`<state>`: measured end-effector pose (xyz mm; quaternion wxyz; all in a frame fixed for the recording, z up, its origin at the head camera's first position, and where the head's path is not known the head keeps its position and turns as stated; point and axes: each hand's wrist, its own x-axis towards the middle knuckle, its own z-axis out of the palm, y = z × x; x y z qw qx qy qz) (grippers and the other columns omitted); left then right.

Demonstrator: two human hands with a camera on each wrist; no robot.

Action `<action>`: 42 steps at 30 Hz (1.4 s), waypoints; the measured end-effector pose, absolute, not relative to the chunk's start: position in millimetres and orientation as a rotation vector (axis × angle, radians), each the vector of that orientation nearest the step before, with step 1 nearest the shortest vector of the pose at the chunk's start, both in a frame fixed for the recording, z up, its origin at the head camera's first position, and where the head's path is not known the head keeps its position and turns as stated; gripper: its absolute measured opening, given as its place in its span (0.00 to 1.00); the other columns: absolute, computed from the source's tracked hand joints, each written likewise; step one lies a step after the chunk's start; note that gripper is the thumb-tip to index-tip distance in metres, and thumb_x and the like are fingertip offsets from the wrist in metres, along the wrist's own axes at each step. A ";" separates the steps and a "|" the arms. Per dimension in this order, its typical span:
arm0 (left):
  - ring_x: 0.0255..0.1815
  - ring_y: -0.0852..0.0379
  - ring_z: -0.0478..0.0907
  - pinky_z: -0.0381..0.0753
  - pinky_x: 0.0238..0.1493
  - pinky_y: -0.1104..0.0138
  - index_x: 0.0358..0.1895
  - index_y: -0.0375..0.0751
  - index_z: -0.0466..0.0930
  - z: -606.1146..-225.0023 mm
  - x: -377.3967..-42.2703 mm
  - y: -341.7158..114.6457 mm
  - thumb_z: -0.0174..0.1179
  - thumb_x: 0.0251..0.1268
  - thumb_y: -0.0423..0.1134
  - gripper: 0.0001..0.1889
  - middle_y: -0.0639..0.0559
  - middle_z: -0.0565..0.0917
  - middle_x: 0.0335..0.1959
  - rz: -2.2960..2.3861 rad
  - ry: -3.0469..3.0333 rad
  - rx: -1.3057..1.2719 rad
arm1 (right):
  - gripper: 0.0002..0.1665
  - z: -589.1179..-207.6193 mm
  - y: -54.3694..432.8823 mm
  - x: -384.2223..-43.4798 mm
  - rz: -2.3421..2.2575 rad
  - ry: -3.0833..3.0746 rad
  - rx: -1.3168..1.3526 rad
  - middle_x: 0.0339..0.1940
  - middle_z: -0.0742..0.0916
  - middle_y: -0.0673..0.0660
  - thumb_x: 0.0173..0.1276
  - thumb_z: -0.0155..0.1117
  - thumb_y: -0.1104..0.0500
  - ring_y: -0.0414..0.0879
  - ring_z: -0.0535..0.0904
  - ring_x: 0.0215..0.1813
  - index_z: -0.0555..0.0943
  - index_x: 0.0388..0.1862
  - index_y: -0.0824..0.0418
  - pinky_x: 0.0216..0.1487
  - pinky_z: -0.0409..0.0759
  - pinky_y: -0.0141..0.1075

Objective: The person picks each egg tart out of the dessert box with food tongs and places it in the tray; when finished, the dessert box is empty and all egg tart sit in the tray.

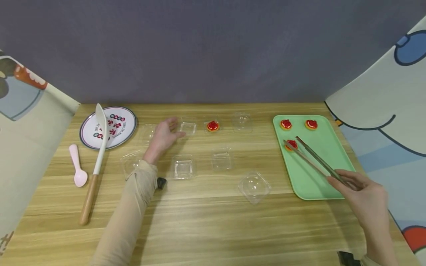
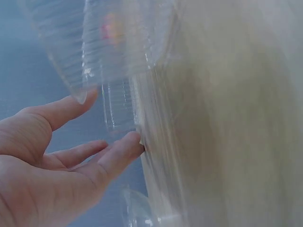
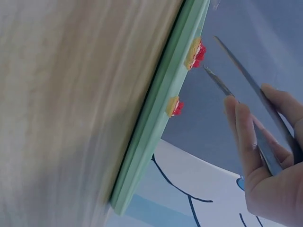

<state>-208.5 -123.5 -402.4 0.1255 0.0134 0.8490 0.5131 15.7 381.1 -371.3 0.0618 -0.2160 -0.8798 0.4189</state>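
Observation:
My right hand [image 1: 364,195] holds metal tongs [image 1: 321,162], thumb on one arm and fingers on the other. The parted tong tips reach over a small red-topped tart [image 1: 291,145] on the green tray [image 1: 319,184]; two more tarts, one at the back left [image 1: 286,124] and one at the back right [image 1: 311,125], sit beyond it. My left hand [image 1: 163,136] stretches toward a clear plastic box [image 1: 188,127], thumb and fingers spread apart near its left side. In the left wrist view, clear plastic [image 2: 118,109] shows just past the fingertips.
One tart [image 1: 213,126] sits in a clear box. Several more clear boxes and domed lids [image 1: 254,186] are spread over the wooden table [image 1: 206,229]. At left lie a patterned plate [image 1: 124,135], a long wooden-handled spatula [image 1: 100,159] across it, and a pink spoon [image 1: 77,166].

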 end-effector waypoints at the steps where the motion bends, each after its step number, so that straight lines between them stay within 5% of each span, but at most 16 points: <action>1: 0.81 0.36 0.63 0.67 0.81 0.50 0.83 0.31 0.57 -402.0 -208.3 -123.8 0.69 0.72 0.30 0.42 0.32 0.63 0.82 1.493 2.496 0.043 | 0.30 -370.4 380.2 15.0 1.275 -2.653 -0.645 0.42 0.81 0.21 0.70 0.80 0.49 0.14 0.79 0.42 0.86 0.65 0.62 0.39 0.81 0.14; 16: 0.77 0.33 0.69 0.74 0.76 0.51 0.77 0.24 0.66 -385.3 -204.9 -110.2 0.70 0.68 0.26 0.36 0.29 0.70 0.77 1.648 2.649 0.151 | 0.29 -351.1 360.5 -13.6 1.052 -2.806 -0.320 0.40 0.84 0.24 0.69 0.80 0.47 0.15 0.78 0.42 0.87 0.60 0.63 0.38 0.79 0.14; 24: 0.77 0.33 0.70 0.75 0.75 0.54 0.77 0.24 0.66 -382.4 -199.4 -86.7 0.69 0.67 0.23 0.36 0.30 0.70 0.77 1.724 2.581 0.243 | 0.21 -332.4 338.3 -45.9 1.004 -2.881 -0.012 0.46 0.93 0.58 0.69 0.81 0.50 0.17 0.81 0.41 0.90 0.55 0.60 0.36 0.81 0.18; 28: 0.77 0.32 0.69 0.76 0.75 0.54 0.78 0.24 0.64 -382.3 -198.3 -75.7 0.69 0.67 0.22 0.38 0.29 0.69 0.78 1.702 2.552 0.292 | 0.17 -324.3 320.7 -65.3 1.006 -2.874 0.123 0.45 0.93 0.61 0.69 0.81 0.53 0.19 0.82 0.41 0.91 0.51 0.60 0.37 0.82 0.19; 34: 0.77 0.34 0.70 0.76 0.75 0.55 0.78 0.24 0.64 -386.7 -196.1 -63.9 0.70 0.68 0.23 0.38 0.30 0.69 0.78 1.635 2.552 0.270 | 0.17 -319.1 296.5 -93.4 1.003 -2.910 0.248 0.47 0.94 0.59 0.69 0.80 0.51 0.43 0.91 0.47 0.91 0.51 0.59 0.41 0.81 0.18; 37: 0.75 0.33 0.72 0.77 0.74 0.54 0.78 0.24 0.65 -386.2 -195.2 -57.4 0.71 0.68 0.25 0.38 0.29 0.70 0.77 1.590 2.573 0.284 | 0.20 -315.5 288.4 -105.2 1.021 -2.934 0.264 0.50 0.93 0.61 0.70 0.79 0.49 0.56 0.91 0.51 0.91 0.53 0.60 0.44 0.86 0.26; 42: 0.75 0.34 0.73 0.77 0.74 0.53 0.79 0.27 0.65 -385.1 -196.5 -46.9 0.72 0.67 0.26 0.38 0.31 0.71 0.77 1.523 2.603 0.290 | 0.22 -312.7 274.7 -124.9 1.045 -2.984 0.284 0.52 0.92 0.63 0.71 0.78 0.48 0.59 0.90 0.54 0.90 0.56 0.61 0.51 0.89 0.52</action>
